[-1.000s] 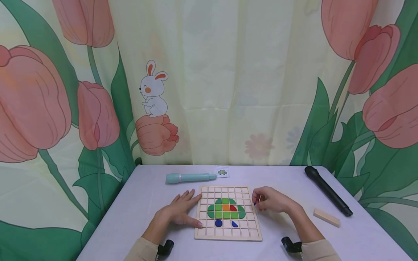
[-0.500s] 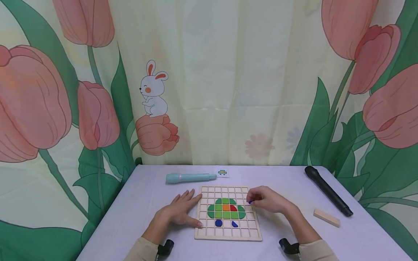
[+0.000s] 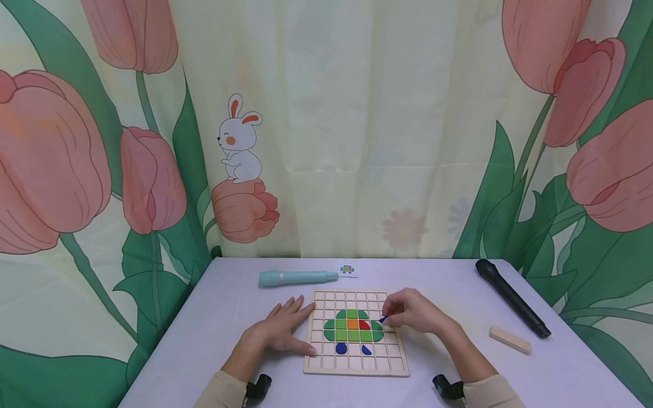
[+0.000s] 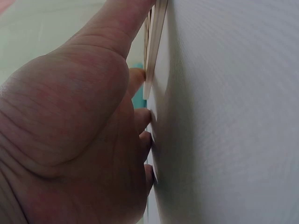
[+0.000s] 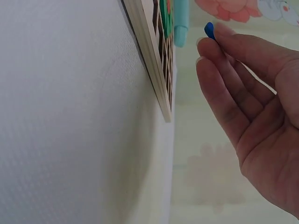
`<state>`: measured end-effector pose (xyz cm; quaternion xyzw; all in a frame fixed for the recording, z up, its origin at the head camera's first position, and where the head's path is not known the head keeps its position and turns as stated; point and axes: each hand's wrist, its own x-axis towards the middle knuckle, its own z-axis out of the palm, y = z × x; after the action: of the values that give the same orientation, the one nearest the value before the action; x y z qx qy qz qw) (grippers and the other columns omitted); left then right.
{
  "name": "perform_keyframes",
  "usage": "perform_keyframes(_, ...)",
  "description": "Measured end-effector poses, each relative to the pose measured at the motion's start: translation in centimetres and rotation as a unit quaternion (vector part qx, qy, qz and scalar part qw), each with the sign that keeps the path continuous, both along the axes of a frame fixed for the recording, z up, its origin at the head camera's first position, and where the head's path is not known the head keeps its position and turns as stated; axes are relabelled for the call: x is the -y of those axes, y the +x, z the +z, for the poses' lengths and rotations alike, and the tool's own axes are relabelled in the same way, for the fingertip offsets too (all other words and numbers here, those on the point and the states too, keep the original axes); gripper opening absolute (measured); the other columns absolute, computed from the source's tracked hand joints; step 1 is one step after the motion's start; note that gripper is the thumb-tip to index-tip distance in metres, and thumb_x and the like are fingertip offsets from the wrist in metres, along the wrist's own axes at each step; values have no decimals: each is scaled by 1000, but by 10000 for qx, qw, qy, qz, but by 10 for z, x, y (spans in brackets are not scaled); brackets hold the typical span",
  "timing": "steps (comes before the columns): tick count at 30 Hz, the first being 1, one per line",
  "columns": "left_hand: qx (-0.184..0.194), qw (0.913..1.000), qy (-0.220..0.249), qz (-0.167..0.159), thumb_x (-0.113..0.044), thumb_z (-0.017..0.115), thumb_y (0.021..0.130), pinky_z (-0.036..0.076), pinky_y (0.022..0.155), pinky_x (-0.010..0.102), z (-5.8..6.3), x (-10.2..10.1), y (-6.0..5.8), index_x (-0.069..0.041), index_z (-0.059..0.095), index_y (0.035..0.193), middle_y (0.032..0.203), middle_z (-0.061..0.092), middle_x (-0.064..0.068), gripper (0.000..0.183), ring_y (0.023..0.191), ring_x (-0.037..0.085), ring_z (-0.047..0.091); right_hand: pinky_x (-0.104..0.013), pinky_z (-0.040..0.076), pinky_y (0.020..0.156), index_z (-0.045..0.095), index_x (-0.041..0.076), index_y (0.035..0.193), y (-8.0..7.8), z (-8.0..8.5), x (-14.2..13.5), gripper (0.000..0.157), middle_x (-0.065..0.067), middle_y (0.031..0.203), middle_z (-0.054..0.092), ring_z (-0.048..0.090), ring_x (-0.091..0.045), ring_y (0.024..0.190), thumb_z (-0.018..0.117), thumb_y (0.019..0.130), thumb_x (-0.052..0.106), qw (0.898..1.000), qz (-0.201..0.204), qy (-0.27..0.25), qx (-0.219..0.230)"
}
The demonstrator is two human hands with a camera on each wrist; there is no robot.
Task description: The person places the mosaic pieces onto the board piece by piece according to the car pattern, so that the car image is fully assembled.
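A wooden grid board lies on the table, with green, orange and red pieces set in its middle cells. Below them sit a blue round piece and a smaller blue curved piece. My left hand rests at the board's left edge, fingers spread, thumb on the frame. Over the board's right side, my right hand pinches a small blue piece between thumb and fingertips, held above the grid. Its full shape is partly hidden by the fingers.
Behind the board lie a teal pen-like stick and a small card with a coloured grid picture. At right are a wooden block and a black rod. A printed curtain hangs behind the table.
My right hand has moved left from beside the board's right edge to over its right columns, carrying the blue piece. The left hand has stayed in place.
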<state>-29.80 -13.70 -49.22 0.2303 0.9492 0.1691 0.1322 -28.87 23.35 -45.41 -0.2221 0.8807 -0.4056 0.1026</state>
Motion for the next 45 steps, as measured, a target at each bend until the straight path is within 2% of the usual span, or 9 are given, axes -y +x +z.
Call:
perform_keyframes(10, 32, 10000, -33, 38, -79, 77, 72, 10, 130, 62, 1, 1, -2, -28, 30, 165, 175, 16, 11, 116, 163, 35, 9, -23, 61, 84, 82, 9, 104, 0, -1, 6, 12, -8, 108, 78, 68, -20, 95, 76, 94, 8, 9997, 243, -67, -70)
perform_keyframes(17, 65, 10000, 16, 28, -78, 78, 72, 10, 130, 63, 1, 0, -1, -28, 31, 165, 175, 17, 12, 116, 163, 36, 10, -21, 60, 82, 81, 11, 98, 3, -3, 13, 8, 0, 98, 79, 69, -17, 87, 81, 90, 9, 9997, 241, -61, 38)
perform_keyframes(22, 34, 10000, 1, -2, -77, 78, 73, 11, 130, 62, 0, 0, 0, -28, 30, 165, 175, 17, 13, 115, 163, 36, 10, -19, 60, 81, 82, 8, 99, 5, -4, 18, 9, -2, 98, 80, 71, -15, 84, 80, 91, 8, 9987, 507, -66, 33)
perform_keyframes(30, 39, 10000, 54, -26, -76, 79, 73, 10, 130, 62, 0, 1, 0, -28, 30, 165, 175, 17, 13, 115, 163, 36, 10, -20, 55, 74, 83, 13, 95, 7, -7, 28, 8, 2, 90, 78, 65, -8, 76, 79, 91, 8, 9953, 935, 197, 122)
perform_keyframes(36, 32, 10000, 34, -19, -77, 79, 73, 11, 130, 62, 1, 0, 0, -27, 31, 165, 175, 17, 14, 115, 163, 37, 11, -19, 55, 73, 83, 19, 92, 10, -10, 35, 9, 7, 86, 77, 63, -7, 76, 79, 92, 10, 9938, 1025, 353, 229)
perform_keyframes(41, 60, 10000, 19, 9, -78, 78, 72, 10, 130, 62, 2, 1, 0, -28, 30, 165, 175, 16, 13, 116, 163, 36, 10, -20, 55, 73, 79, 19, 91, 11, -11, 38, 9, 5, 85, 75, 61, -7, 75, 80, 91, 10, 9923, 1090, 382, 443)
perform_keyframes(45, 50, 10000, 23, -1, -78, 77, 72, 10, 130, 62, 2, 1, 1, -27, 30, 165, 175, 16, 13, 116, 163, 36, 10, -20, 53, 71, 78, 18, 89, 12, -11, 40, 10, 5, 84, 74, 60, -6, 74, 80, 91, 9, 9924, 1066, 461, 417)
